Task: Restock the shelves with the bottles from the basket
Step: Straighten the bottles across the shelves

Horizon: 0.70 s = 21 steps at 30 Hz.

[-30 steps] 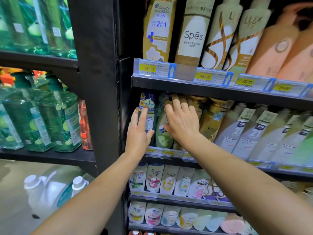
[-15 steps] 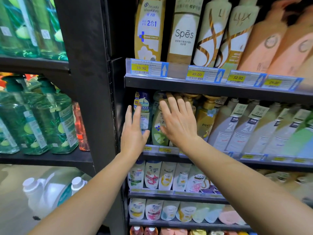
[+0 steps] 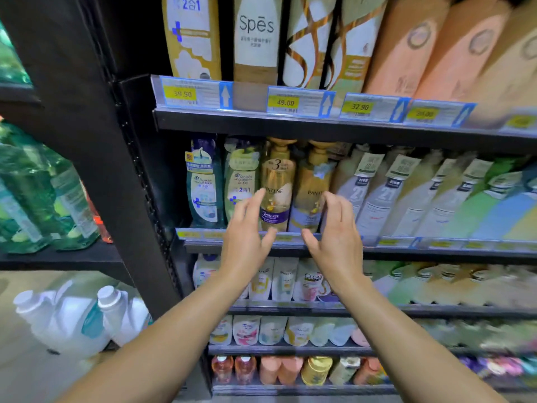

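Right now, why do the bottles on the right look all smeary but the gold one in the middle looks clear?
Head view: the gold Pantene bottle between the left hand and right hand is fairly sharp, its label readable; the bottles at the right edge smear into streaks, which looks like camera motion; the wide lens bends the shelf edge; light is even, without hard glare.

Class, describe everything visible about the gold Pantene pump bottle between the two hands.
The gold Pantene pump bottle looks like glossy translucent plastic with a gold pump top, a large 3, and a purple "3 MINUTE" band low down. It stands upright at the shelf front, beside another gold bottle. The left hand overlaps it; contact cannot be told.
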Each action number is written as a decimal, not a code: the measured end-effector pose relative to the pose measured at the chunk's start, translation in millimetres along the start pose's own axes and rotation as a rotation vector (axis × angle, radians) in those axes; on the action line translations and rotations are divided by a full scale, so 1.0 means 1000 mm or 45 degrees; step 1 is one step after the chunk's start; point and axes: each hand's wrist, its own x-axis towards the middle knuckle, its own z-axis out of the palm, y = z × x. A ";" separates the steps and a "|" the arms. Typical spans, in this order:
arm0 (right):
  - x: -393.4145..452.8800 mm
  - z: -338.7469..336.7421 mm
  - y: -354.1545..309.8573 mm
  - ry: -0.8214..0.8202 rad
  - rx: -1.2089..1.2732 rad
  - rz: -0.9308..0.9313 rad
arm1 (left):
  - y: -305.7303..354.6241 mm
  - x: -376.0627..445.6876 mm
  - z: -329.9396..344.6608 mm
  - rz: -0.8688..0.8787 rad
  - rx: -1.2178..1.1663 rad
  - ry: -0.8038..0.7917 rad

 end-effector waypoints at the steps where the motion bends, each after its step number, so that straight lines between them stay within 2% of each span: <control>1: -0.001 0.004 0.004 -0.010 0.029 0.040 | 0.002 0.000 0.007 -0.043 -0.008 -0.010; 5: -0.004 0.021 0.012 -0.011 0.199 0.205 | 0.007 0.004 0.026 -0.177 -0.044 0.040; 12: -0.003 0.044 0.011 0.038 0.341 0.337 | 0.008 0.009 0.039 -0.246 -0.037 0.187; 21: 0.003 0.058 0.014 0.097 0.327 0.340 | 0.007 0.011 0.050 -0.266 -0.095 0.284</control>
